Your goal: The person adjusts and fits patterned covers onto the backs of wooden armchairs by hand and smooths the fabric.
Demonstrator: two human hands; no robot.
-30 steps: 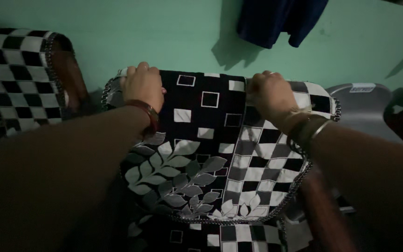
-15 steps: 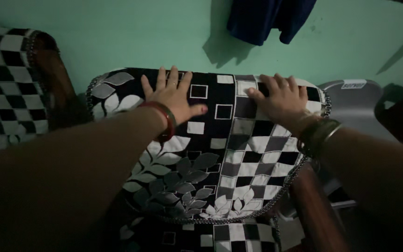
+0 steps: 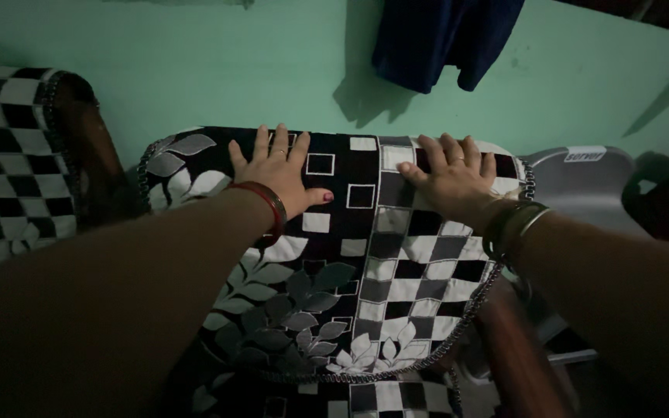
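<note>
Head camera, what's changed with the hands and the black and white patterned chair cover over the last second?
Both hands let go: the left hand and right hand, earlier fisted on the top edge of the black and white checked, leaf-patterned chair cover, now lie flat, fingers spread. The cover stays draped over the chair back; the dark blue cloth still hangs on the green wall.

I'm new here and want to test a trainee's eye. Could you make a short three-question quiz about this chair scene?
1. True or false: both hands lie flat, fingers spread, on the patterned chair cover.
2. What hangs on the green wall above the chair? A) blue cloth B) clock C) mirror
3. Which wrist wears the red bangle?

Key:
1. True: left hand and right hand both press flat.
2. A, the blue cloth.
3. The left.
</note>
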